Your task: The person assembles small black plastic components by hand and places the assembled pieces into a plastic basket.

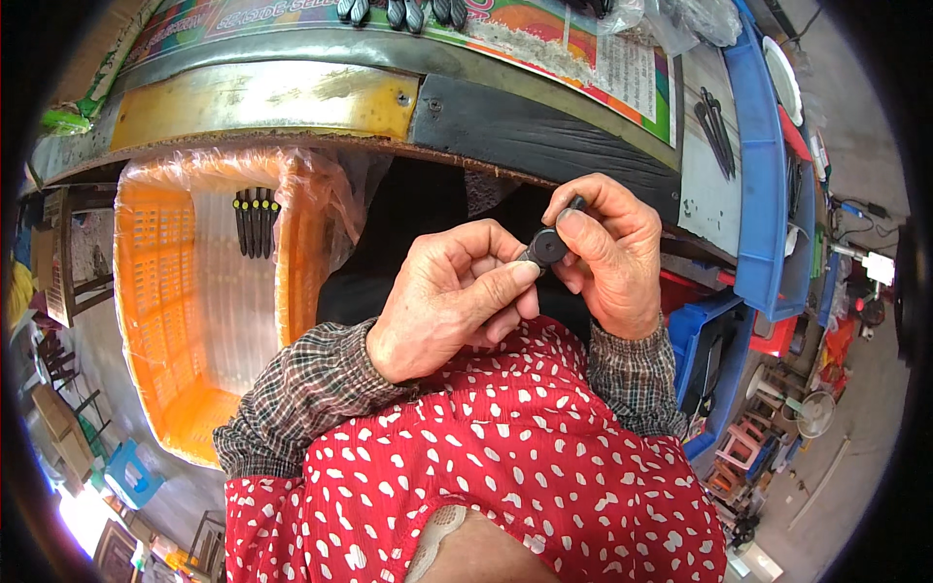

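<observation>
Red spotted garment (505, 447) nearest; I see left hand (455, 293) and right hand (619, 255), fingers pinched tight on black round-headed part (547, 247).

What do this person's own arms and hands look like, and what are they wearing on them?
The left hand and right hand are bare, without gloves. Both forearms wear dark plaid cloth sleeves crossed with thin pale lines, snug at the wrists. Beside them shows a red cloth garment with irregular white spots. No cables show on either arm.
</observation>
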A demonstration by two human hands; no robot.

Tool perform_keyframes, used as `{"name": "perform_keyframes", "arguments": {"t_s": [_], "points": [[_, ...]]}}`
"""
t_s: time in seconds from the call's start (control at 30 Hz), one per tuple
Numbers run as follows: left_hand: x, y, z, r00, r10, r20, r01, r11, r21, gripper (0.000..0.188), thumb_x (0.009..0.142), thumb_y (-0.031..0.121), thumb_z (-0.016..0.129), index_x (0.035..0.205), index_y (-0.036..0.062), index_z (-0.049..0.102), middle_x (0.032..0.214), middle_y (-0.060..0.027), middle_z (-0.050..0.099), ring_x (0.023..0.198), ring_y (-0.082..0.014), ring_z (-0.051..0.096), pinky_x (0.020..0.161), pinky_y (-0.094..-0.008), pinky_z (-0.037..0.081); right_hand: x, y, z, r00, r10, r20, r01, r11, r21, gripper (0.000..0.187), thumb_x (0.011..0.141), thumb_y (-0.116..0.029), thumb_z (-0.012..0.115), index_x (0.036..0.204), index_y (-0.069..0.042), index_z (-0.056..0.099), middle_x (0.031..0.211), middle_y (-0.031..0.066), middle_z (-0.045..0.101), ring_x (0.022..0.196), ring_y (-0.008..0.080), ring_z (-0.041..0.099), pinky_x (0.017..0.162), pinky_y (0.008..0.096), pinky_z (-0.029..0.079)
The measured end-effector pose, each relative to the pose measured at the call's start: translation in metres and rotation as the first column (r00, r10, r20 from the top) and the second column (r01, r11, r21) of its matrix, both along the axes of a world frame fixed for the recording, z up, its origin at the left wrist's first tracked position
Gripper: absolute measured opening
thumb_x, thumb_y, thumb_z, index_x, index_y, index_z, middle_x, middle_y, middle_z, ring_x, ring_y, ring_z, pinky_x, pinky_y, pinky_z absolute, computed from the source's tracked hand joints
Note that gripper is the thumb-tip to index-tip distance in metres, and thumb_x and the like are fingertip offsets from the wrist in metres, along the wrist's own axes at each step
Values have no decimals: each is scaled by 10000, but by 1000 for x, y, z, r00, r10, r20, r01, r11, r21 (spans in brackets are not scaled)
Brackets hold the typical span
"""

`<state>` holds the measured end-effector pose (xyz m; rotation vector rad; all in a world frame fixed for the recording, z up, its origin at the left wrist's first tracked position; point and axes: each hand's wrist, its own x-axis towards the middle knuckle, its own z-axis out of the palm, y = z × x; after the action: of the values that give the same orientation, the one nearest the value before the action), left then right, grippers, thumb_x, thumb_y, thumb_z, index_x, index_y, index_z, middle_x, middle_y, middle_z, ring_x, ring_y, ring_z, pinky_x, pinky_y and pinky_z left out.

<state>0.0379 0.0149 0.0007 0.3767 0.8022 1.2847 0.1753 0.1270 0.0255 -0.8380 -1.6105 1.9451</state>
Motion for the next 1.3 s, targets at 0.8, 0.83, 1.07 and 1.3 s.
{"name": "perform_keyframes", "arguments": {"t_s": [0.8,0.83,1.07,1.3], "points": [[4,6,-14,999,-11,30,14,996,-90,131,917,126,564,923,-2,536,714,-67,601,490,-71,464,407,-182,314,8,-7,-26,997,-75,16,76,993,-94,126,896,-102,588,926,20,582,671,14,577,482,23,468,420,158,356],[3,7,-12,999,-20,37,23,996,-87,128,915,120,565,927,-5,537,716,-69,601,492,-74,465,409,-186,316,8,-6,-24,996,-82,23,84,994,-75,130,897,-103,589,932,22,581,679,15,582,488,26,477,427,158,365],[-6,9,2,989,27,-147,-30,999,-15,108,903,76,572,931,-27,555,721,-52,608,521,-54,501,433,-170,367,8,-2,5,996,-14,91,8,998,64,160,887,-40,588,1022,44,572,731,18,578,544,30,503,467,163,402],[-12,13,14,956,109,-271,-85,991,98,61,892,34,563,926,-16,556,723,-79,618,483,-58,459,417,-173,326,23,42,29,940,-305,151,163,795,584,179,855,-46,625,1013,37,606,717,11,576,536,32,492,474,177,404]]}}
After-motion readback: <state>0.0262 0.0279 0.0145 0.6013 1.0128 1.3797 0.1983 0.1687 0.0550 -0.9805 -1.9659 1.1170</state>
